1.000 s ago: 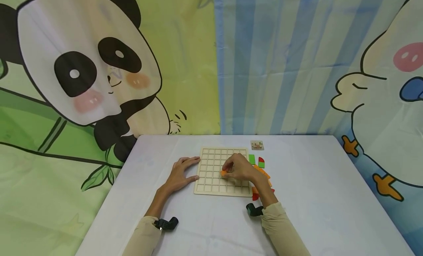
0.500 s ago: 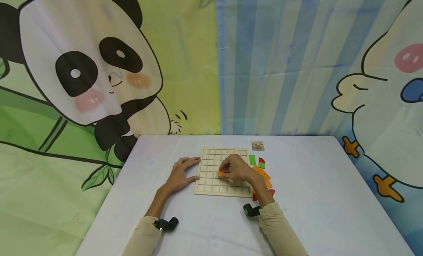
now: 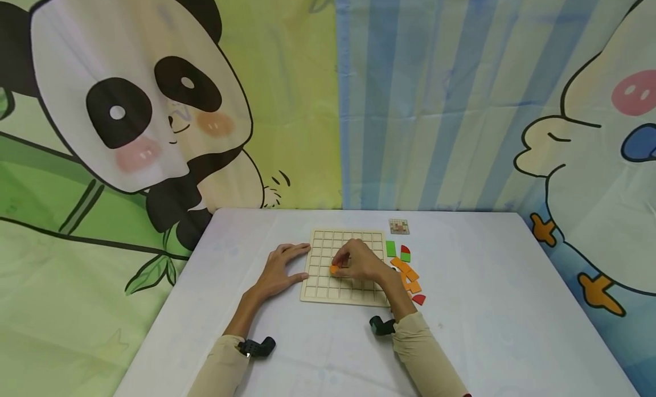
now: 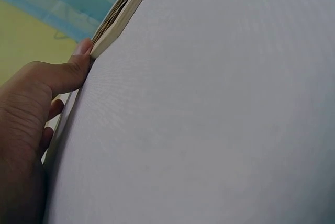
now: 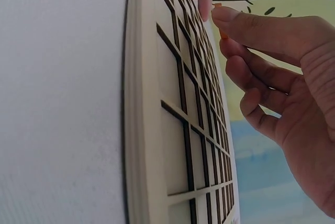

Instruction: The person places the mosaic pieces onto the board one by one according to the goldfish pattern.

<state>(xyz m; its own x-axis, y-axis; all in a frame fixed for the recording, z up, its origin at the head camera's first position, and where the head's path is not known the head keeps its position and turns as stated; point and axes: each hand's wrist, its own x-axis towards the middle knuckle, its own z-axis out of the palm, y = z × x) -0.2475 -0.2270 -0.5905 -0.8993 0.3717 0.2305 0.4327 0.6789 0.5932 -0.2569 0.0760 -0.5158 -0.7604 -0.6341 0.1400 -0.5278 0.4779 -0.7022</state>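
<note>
A pale wooden board with a grid of square recesses lies flat on the white table. My left hand rests at its left edge, thumb and fingertips touching the rim. In the left wrist view, the thumb presses the board's corner. Above the middle of the grid, my right hand pinches a small orange tile between thumb and fingers. In the right wrist view that orange tile shows edge-on, held apart from the board, and the other fingers are curled.
Right of the board lie several orange tiles, a red quarter-round piece, a green tile and a red-and-green pair. A small patterned card sits behind them. The right forearm partly covers the pieces.
My right hand has moved left over the board with the orange tile, uncovering more of the loose pieces on the right. The left hand has stayed at the board's edge.
</note>
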